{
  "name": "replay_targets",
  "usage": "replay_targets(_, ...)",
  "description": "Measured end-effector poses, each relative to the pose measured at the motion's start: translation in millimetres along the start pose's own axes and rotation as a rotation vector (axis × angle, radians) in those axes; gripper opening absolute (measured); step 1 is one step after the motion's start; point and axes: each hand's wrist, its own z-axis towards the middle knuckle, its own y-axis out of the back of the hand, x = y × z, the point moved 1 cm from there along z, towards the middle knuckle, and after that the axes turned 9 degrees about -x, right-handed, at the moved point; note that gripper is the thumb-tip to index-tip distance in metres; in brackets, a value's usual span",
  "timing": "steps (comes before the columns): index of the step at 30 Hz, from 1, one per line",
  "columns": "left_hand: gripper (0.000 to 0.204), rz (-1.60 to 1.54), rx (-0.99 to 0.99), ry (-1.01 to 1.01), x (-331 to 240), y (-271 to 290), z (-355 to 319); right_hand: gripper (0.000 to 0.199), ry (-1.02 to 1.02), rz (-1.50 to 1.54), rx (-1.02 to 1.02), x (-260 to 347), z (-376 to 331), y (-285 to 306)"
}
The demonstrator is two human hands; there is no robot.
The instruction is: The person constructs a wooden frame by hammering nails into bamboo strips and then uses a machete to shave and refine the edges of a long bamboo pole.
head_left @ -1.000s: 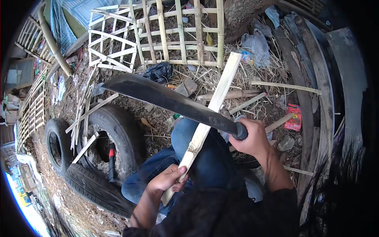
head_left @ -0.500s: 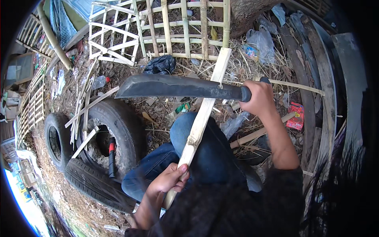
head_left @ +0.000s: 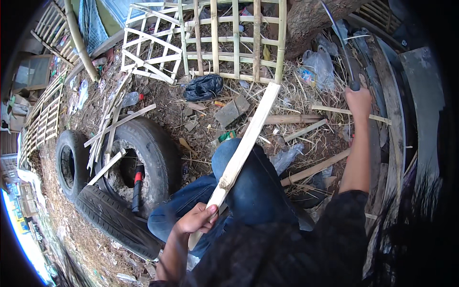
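My left hand (head_left: 193,221) grips the near end of a long pale bamboo slat (head_left: 244,150). The slat slants up and away across my blue-jeaned knee (head_left: 248,182), its far end near the lattice. Raised high at the right, my right hand (head_left: 358,101) holds the handle of a big dark knife (head_left: 338,33), blade pointing up and away. The blade is well clear of the slat.
A bamboo lattice panel (head_left: 224,38) lies ahead. Two old tyres (head_left: 138,158) with loose slats lie at my left. A black bag (head_left: 203,87), a grey block (head_left: 232,111), plastic litter and bamboo offcuts cover the dirt. Wooden planks (head_left: 387,100) run along the right.
My right hand has swung the knife from lying across the slat up and to the right, so the blade now stands raised. My left hand keeps holding the slat.
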Motion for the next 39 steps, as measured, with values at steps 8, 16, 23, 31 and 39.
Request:
replay_targets(8, 0.047, 0.026, 0.054, -0.087, -18.0, -15.2, 11.0, 0.017, -0.261, 0.675, 0.117, -42.0, -63.2, 12.2)
replay_targets(16, 0.046, 0.199, -0.121, -0.198, -40.7, -36.8, 20.8, 0.018, 0.280, 0.617, 0.455, 64.5, -146.2, 31.4)
replay_targets(23, 0.046, 0.468, -0.334, -0.263, -73.0, -61.2, 6.9, 0.027, 0.679, 0.373, 0.575, 94.5, -170.0, 43.8)
replay_targets(31, 0.028, 0.613, -0.601, -0.512, -55.2, -71.5, 7.5, 0.032, 0.890, 0.179, 0.556, 92.1, -160.7, 22.5)
replay_targets(39, 0.027, 0.578, -0.647, -0.505, -49.9, -75.5, 8.5, 0.042, 1.013, 0.215, 0.329, 85.1, -127.5, 5.0)
